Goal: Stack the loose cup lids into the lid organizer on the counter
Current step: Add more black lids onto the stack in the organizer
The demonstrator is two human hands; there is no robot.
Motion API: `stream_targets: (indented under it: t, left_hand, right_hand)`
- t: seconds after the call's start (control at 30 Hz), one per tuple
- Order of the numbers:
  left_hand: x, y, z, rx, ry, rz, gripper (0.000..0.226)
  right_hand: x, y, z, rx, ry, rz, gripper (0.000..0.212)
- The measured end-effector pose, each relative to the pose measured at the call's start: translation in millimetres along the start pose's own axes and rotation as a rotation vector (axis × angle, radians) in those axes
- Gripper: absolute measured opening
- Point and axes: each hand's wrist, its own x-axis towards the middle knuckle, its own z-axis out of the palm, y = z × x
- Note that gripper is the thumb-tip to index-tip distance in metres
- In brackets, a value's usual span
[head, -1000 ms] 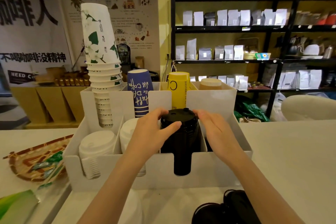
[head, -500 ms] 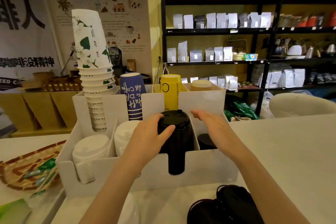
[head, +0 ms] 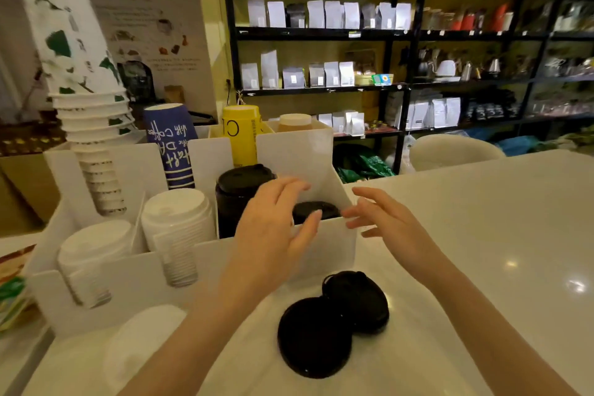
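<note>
Hovering hands: both are empty, fingers spread, above the front of the lid organizer [head: 205, 262].
Left hand [head: 273, 231]: loose and holding nothing, in front of the tall black lid stack [head: 236, 193]; its fingertips reach over the organizer's rightmost front compartment.
Right hand [head: 390, 228]: released, palm turned inward, just beside the organizer's right wall, touching nothing that can be seen.
Lid organizer: white, standing on the white table [head: 482, 235] towards its left edge, with slotted front compartments and taller cup slots behind.
Front compartments: two stacks of white lids [head: 176, 222] fill the left ones; next stands the tall black lid stack; a low black lid [head: 316, 210] sits in the rightmost one.
Loose black lids [head: 334, 321]: two, overlapping, flat on the table at its near edge, just in front of the organizer, below and between the hands.
Loose white lid [head: 144, 341]: on the table at the near left, blurred.
Rear slots: a tall white-and-green cup stack [head: 83, 87], a blue cup [head: 170, 145] and a yellow cup [head: 242, 135], all upside down.
</note>
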Motion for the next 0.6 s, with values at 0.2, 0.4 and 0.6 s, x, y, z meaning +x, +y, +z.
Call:
stream_targets:
  t: [0.2,0.4,0.6]
  left_hand:
    - [-42,25,49,-0.002,-0.534,-0.091,0.076]
    - [-65,21,66,0.068,-0.583,-0.194,0.091]
    - [-64,19,69,-0.07,-0.52,-0.249,0.089]
  right_hand:
    - [-28,41,-3,-0.113,-0.006,0.204,0.029]
    - [-35,52,0,-0.128,-0.076,0.344,0.056]
    - [-33,55,-1,-0.072,-0.067,0.376,0.051]
